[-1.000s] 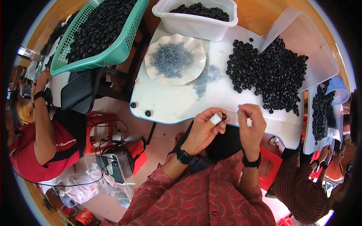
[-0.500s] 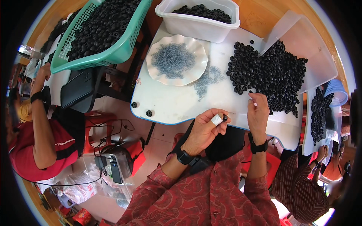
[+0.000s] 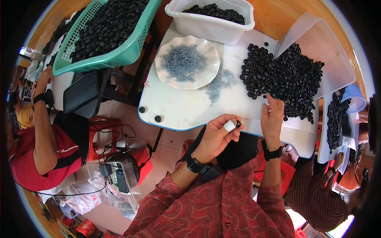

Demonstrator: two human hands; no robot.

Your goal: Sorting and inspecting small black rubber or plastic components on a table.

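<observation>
Grip of the left hand [image 3: 214, 137] clamps a half-hidden black bead [image 3: 238, 124]; for the right hand [image 3: 272, 119], I cannot tell.

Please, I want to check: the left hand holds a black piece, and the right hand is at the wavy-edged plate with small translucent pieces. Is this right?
Not entirely. The head view shows the right hand at the near edge of the pile of black pieces, not at the wavy-edged plate. The left hand does hold a black piece.
</observation>
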